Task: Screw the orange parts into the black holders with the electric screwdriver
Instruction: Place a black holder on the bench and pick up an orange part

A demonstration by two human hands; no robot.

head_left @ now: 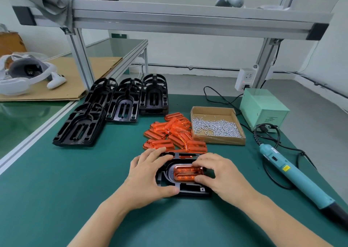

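A black holder (190, 188) lies flat on the green mat in front of me. My left hand (148, 177) grips its left end, thumb at the near edge and fingers over the far edge. An orange part (186, 172) sits in the holder's recess. My right hand (218, 173) pinches that part's right end between fingers and thumb. The teal electric screwdriver (288, 173) lies on the mat to the right, untouched. A pile of orange parts (173, 133) lies just beyond the holder.
Stacks of black holders (113, 107) stand at the back left. A cardboard tray of silver screws (216, 128) sits right of the orange pile. A pale green power box (263, 109) and its cables occupy the back right. An aluminium frame crosses overhead.
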